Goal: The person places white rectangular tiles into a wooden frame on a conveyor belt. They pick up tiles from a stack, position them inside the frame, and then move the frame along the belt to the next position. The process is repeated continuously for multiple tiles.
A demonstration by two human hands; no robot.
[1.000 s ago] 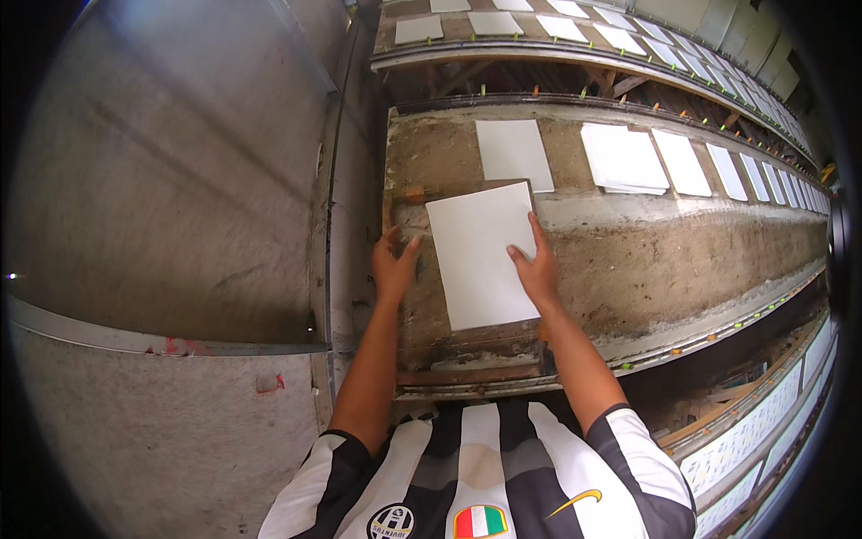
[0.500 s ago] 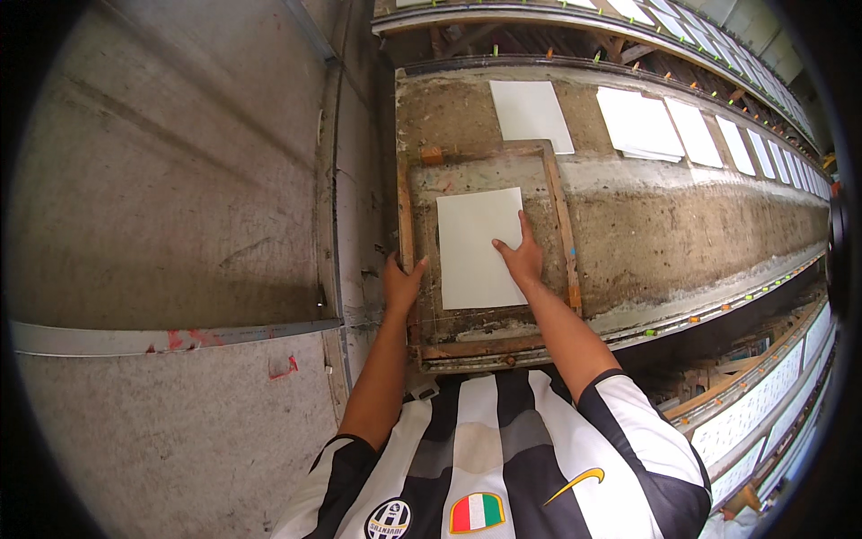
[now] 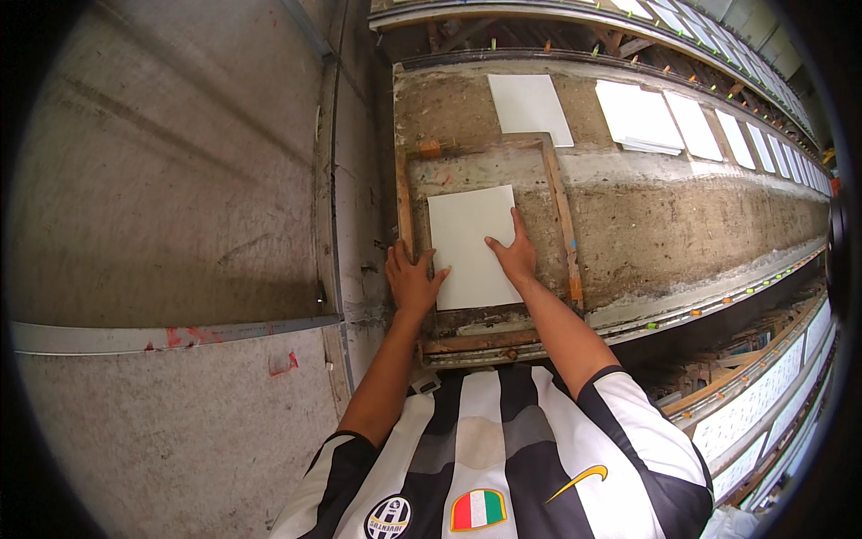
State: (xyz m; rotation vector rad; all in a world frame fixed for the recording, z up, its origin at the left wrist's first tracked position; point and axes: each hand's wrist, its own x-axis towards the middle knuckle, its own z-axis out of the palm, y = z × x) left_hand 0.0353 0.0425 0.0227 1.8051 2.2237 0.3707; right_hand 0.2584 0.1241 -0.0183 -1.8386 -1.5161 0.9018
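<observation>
A white sheet of paper (image 3: 471, 238) lies inside a wooden frame (image 3: 563, 211) on the long worn tabletop. My right hand (image 3: 516, 259) rests at the sheet's right side, its thumb over the paper and its index finger stretched along the edge; the other fingers are hard to see. My left hand (image 3: 413, 280) is spread across the frame's left bar, with thumb and fingertips at the sheet's left edge. Both hands have their fingers apart.
Beyond the frame lies another white sheet (image 3: 530, 108), with a small stack of paper (image 3: 637, 117) to its right and more sheets in a row. Coloured clips line the table rails (image 3: 700, 312). A wall (image 3: 180, 180) stands close on the left.
The sheet has shifted slightly to the left, with my right hand moving along. My left hand has come from the frame's left bar to the sheet's left edge, fingers spreading.
</observation>
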